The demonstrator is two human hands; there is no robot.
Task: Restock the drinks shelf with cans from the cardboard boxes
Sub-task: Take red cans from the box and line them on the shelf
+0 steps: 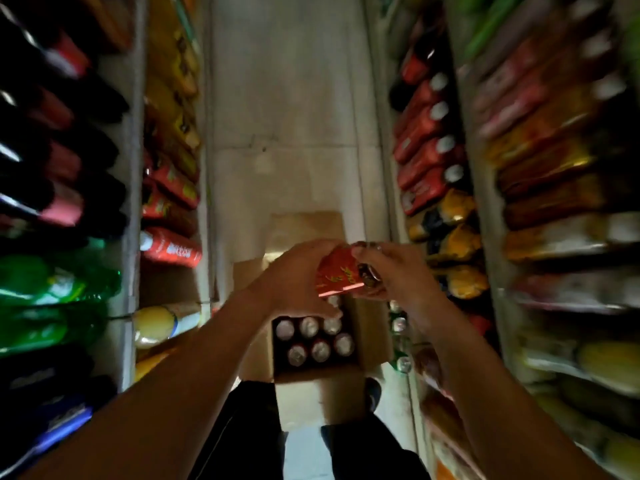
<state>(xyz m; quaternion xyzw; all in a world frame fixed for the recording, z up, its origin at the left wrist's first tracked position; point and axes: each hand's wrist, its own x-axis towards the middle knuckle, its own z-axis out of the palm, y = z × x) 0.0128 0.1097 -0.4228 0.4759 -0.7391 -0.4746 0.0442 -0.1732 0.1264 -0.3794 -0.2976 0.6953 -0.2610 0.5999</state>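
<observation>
An open cardboard box [367,344] stands on the aisle floor below me, with several silver-topped cans [320,341] upright inside. Above it I hold a red can [341,271] tilted on its side between both hands. My left hand [294,278] grips its left side, fingers curled round the body. My right hand [398,271] holds the can's right end, thumb across the top. A second can may sit behind it in my right hand, but blur hides it. The drinks shelf [398,327] at the low right holds several green cans.
Shelves of bottles line both sides of the narrow aisle: dark and green bottles [52,282] on the left, red and orange ones [429,161] on the right. Another cardboard box [304,230] lies further along the floor. My legs and a shoe [372,393] stand beside the box.
</observation>
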